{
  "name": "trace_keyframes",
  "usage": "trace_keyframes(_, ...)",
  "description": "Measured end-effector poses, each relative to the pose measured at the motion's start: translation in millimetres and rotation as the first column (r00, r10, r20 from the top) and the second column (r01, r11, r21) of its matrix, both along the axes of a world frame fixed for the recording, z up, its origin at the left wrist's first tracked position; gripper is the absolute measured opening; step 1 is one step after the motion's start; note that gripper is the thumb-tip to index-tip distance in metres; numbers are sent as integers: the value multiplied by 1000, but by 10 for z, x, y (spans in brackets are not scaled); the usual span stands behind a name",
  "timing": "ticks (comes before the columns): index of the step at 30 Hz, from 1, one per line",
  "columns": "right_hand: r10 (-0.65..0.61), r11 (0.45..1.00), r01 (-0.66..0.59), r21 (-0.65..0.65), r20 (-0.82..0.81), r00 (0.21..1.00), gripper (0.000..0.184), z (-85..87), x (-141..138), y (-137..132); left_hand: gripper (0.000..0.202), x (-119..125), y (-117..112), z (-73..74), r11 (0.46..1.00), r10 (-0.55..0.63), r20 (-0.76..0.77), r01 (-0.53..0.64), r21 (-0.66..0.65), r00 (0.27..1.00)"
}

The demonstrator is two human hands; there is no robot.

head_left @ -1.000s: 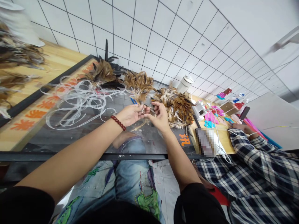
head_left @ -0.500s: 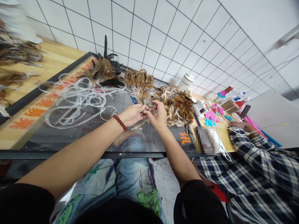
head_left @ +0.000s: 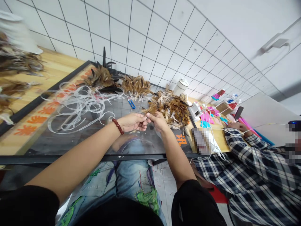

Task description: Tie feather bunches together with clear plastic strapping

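Note:
My left hand [head_left: 135, 122], with a dark red bead bracelet [head_left: 118, 126] at the wrist, is closed in a pinch over the dark mat [head_left: 89, 145]. Its fingertips meet those of my right hand [head_left: 158, 121], which pinches too. What sits between the fingertips is too small to make out. Brown feather tips show just behind my right fingers; whether they are held or belong to the large feather pile [head_left: 172, 106] cannot be told. Farther back lie a middle feather bundle [head_left: 136, 85] and a darker feather bunch [head_left: 102, 77]. A blue clip [head_left: 131, 104] lies beyond my left hand.
Loops of white ribbon [head_left: 77, 106] spread at the left. More feathers [head_left: 21, 59] lie at the far left. A white tumbler [head_left: 181, 86], a charger [head_left: 195, 110], cables and coloured pieces [head_left: 207, 117] stand right. A person in a plaid shirt [head_left: 249, 169] sits there.
The view has shifted slightly. Feathers that stood up in front of my fingers no longer cover the blue clip, and my hands have come a little lower and nearer to me.

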State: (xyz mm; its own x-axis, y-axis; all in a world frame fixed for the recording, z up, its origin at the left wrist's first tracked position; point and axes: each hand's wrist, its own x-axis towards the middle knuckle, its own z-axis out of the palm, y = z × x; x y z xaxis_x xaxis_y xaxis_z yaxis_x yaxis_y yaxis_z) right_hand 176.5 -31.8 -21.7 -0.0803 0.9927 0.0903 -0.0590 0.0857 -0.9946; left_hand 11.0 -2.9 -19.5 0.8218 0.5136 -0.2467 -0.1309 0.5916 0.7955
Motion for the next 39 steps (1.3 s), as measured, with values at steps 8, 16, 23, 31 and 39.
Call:
trace_keyframes(8,26,999,-25,33,-14,1000,26,-149,11,110,12,-74,125,-44,997,-32,-18,30,-64,999)
trace_keyframes(16,-7,998,7,61,2,1000,27,-86,-61,93,22,-63,68,0,994,-104,-42,102,-46,994)
trace_keyframes(23,-117,993,116,26,35,992,32,-85,-30,99,19,33,-2,83,880,289,-198,-180,439,937)
trace_keyframes(31,-163,986,160,45,73,984,26,-37,-88,21,17,161,-83,-11,801,476,-224,-314,509,851)
trace_keyframes(39,-81,971,-45,236,497,864,14,119,-44,-201,5,-68,71,97,777,622,-14,-620,-111,783)
